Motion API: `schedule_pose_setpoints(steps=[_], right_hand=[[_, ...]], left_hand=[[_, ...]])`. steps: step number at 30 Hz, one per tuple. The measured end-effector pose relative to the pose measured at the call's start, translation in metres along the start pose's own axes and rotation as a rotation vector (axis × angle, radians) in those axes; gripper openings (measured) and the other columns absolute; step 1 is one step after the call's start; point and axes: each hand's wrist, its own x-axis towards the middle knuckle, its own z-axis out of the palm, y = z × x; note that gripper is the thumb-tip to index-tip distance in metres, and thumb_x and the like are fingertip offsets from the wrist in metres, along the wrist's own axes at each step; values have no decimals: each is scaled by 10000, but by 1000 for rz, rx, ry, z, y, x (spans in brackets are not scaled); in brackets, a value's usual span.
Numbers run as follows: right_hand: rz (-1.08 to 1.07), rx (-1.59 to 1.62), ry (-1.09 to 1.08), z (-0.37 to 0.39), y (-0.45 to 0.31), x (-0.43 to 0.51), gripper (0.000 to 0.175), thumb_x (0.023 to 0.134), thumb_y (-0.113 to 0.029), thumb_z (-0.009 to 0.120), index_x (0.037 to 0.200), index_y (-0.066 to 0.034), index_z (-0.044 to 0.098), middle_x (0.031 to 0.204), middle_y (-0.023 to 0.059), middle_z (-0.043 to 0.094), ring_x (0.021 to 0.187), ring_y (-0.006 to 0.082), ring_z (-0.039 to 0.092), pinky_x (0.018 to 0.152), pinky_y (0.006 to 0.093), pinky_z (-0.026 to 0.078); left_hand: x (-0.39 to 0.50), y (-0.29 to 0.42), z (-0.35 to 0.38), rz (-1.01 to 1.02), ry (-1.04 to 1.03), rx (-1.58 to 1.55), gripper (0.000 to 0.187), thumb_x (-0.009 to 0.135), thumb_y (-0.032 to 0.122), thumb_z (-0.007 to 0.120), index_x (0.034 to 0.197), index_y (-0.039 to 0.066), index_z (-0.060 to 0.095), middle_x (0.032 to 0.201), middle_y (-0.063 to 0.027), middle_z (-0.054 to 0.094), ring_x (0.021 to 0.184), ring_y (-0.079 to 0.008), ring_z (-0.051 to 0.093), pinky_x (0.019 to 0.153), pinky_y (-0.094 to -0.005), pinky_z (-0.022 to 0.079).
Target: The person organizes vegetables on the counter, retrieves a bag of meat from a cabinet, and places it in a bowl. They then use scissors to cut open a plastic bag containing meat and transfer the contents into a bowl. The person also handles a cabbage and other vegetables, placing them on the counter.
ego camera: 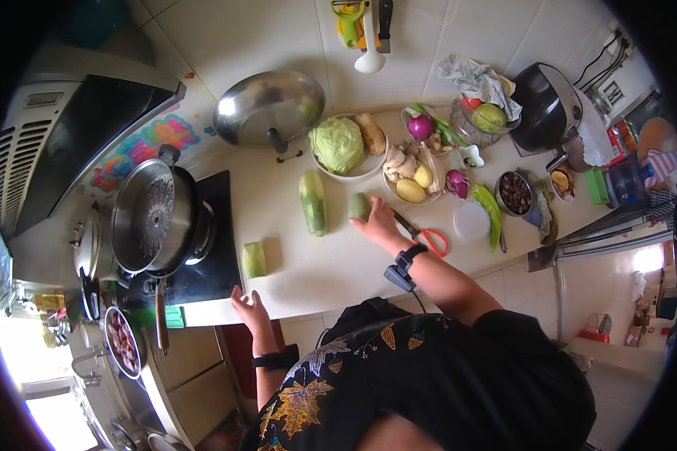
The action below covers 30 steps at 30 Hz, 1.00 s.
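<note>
My right hand (379, 224) reaches over the counter with its fingertips at the right side of a short piece of green squash (359, 206); whether it grips the piece is unclear. My left hand (250, 310) hovers at the counter's front edge, fingers apart and holding nothing. Beyond it stands another short cut piece of squash (254, 260). A longer, partly peeled squash (313, 203) lies between the two pieces. Red-handled scissors (423, 231) rest beside my right hand, their blades partly hidden by it. A round green cabbage (337, 145) sits in a white bowl behind.
Left is a cooktop (217, 265) with a steamer pot (146, 217). A metal wok lid (269, 110) leans on the wall. Rightward are a plate with potatoes (410, 191), a lidded white tub (472, 221), green peppers (488, 211), a wire basket (474, 127) and a black appliance (544, 110).
</note>
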Motion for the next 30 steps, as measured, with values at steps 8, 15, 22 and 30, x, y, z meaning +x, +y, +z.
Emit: schedule_pose_setpoints(steps=[8, 15, 22, 30], right_hand=[[284, 272, -161, -32, -38, 35, 736, 822, -398, 723, 1355, 9, 421, 1109, 302, 635, 1038, 435, 639, 921, 486, 526], [135, -93, 175, -96, -73, 87, 660, 846, -417, 699, 1305, 27, 533, 1271, 306, 552, 1082, 432, 630, 941, 476, 532], [117, -400, -65, -102, -77, 154, 653, 829, -467, 724, 1256, 19, 638, 1385, 231, 533, 1281, 425, 521, 1055, 519, 456], [-512, -521, -134, -81, -104, 186, 1329, 458, -174, 970, 1581, -339, 280, 1634, 224, 224, 1443, 509, 303, 1135, 651, 319]], left_hand=[[73, 4, 38, -81, -145, 318, 837, 781, 412, 823, 1468, 143, 428, 1352, -163, 570, 1266, -378, 491, 1090, -507, 362], [72, 8, 50, 2, -266, 316, 706, 807, 443, 796, 1371, 121, 522, 1219, -105, 688, 1148, -343, 556, 1088, -452, 312], [67, 13, 54, 6, -241, 251, 817, 765, 407, 827, 1404, 47, 467, 1302, -202, 623, 1237, -403, 532, 1080, -514, 367], [61, 26, 52, 45, -258, 286, 919, 686, 305, 879, 1444, 53, 423, 1342, -224, 583, 1233, -418, 528, 1108, -516, 351]])
